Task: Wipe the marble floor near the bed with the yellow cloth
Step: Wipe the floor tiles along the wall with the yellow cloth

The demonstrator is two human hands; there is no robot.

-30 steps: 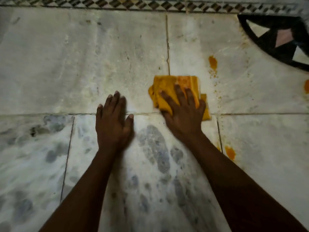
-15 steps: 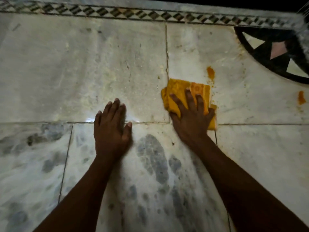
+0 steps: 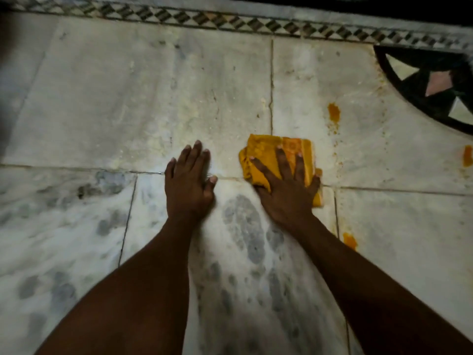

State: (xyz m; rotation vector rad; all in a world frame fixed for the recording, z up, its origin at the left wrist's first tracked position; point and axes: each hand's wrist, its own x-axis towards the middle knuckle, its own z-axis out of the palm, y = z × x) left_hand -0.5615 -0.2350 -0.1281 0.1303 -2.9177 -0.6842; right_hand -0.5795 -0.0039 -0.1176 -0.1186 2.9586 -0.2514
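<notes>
**mop_q:** Yellow folded cloth (image 3: 271,160) is lying flat on the pale veined marble floor (image 3: 128,103), right where the upright tile seam meets the cross seam. The right hand (image 3: 286,185) is spread open on top of it, fingers splayed, palm pressing down and not bunching the fabric. The left hand (image 3: 188,185) is just left of the cloth, flat and open on bare stone with nothing in it. Looks like a prop. Best way to run this pass?

**tile_nerd:** I'd keep that flat palm, since the even pressure makes the whole fold rub the floor. Aim at the orange smear (image 3: 334,112) up and to the right of the cloth, and at the speckle trail running below it. Overlap the strokes and drag along the seams, because grime probably sits in those grooves. There's another orange blotch (image 3: 349,240) down and to the right of the cloth, beside the forearm, and one more (image 3: 468,156) far right at the frame edge. My guess is the job's mid-way at best.

**mop_q:** Room to move?

**tile_nerd:** Loads. It's open stone on every side of the cloth. The diamond-patterned border strip (image 3: 230,20) is well above it, with something dark past that which I can't make out. The black curved inlay (image 3: 399,80) sits upper right, well apart. The only thing close is the propping hand on the left, so sweep rightward or shift that hand first.
</notes>
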